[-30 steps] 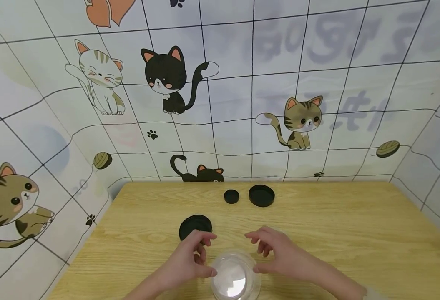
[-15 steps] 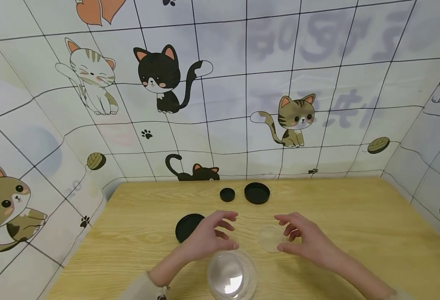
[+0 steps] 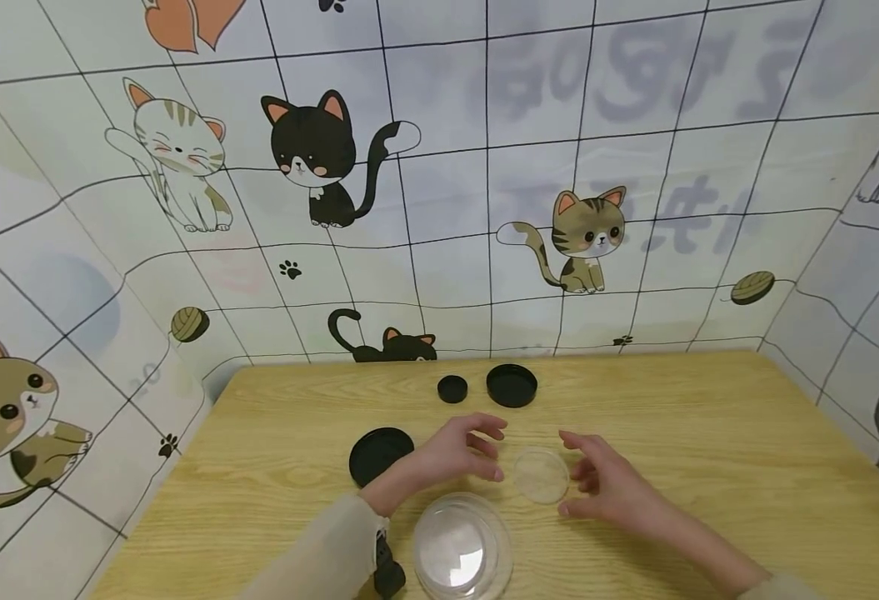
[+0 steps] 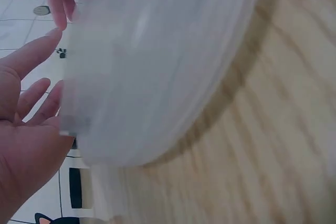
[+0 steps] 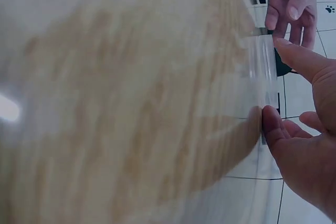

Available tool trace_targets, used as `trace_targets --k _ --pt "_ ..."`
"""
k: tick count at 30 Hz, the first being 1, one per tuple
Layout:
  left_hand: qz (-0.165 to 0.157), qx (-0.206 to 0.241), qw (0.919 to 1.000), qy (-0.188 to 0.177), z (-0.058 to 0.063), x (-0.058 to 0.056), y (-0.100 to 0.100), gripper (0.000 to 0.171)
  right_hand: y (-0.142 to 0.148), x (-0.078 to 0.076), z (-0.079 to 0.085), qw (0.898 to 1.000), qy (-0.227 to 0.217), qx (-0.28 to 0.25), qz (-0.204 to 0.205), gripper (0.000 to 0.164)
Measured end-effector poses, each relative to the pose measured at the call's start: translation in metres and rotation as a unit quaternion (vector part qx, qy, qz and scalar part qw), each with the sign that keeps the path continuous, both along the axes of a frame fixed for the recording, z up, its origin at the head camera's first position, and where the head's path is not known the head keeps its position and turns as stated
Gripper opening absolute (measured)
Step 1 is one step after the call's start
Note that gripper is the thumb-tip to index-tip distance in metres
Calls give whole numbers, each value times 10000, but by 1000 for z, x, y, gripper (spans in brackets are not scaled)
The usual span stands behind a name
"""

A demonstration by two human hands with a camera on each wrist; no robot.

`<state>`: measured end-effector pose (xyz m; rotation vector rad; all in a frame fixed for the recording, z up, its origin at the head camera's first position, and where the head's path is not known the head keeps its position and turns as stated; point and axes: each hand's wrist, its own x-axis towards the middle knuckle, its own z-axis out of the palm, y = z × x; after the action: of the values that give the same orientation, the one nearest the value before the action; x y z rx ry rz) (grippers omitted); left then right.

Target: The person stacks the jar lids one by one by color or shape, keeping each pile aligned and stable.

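On the table, a small clear round container (image 3: 541, 475) stands between my two hands. My left hand (image 3: 463, 450) is just left of it, its fingers spread and slightly bent. On its right side is my right hand (image 3: 610, 479), thumb and fingers held apart around the near and far rim. In the right wrist view the thumb (image 5: 273, 124) lies against or very close to the clear wall; contact is hard to tell. Nearer the front edge stands a larger clear round container (image 3: 457, 550), with rings inside its rim. Its blurred wall fills much of the left wrist view.
Three black round lids lie on the wooden table (image 3: 671, 433): a small lid (image 3: 452, 389) and a medium lid (image 3: 511, 386) at the back, and a large lid (image 3: 381, 457) left of my left hand. A cat-print cloth (image 3: 439, 208) surrounds the table.
Both hands have moved right, away from above the larger clear container. The small clear container, earlier hidden by the right hand, now shows between them. The view has shifted slightly.
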<state>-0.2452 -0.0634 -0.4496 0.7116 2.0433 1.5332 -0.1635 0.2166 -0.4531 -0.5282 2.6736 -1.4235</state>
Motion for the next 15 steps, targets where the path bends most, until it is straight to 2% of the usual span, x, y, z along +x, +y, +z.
trace_targets --k 7,12,15 --pt "-236 -169 9996 40 -8 -7 10 65 0 -6 -5 9995 -230 215 17 91" --pt "-464 -159 9987 -136 -10 -9 18 62 2 -11 -9 9996 -116 241 129 83" --pt "-452 -281 9985 -128 -10 -10 22 57 1 -13 -11 9996 -120 151 191 79"
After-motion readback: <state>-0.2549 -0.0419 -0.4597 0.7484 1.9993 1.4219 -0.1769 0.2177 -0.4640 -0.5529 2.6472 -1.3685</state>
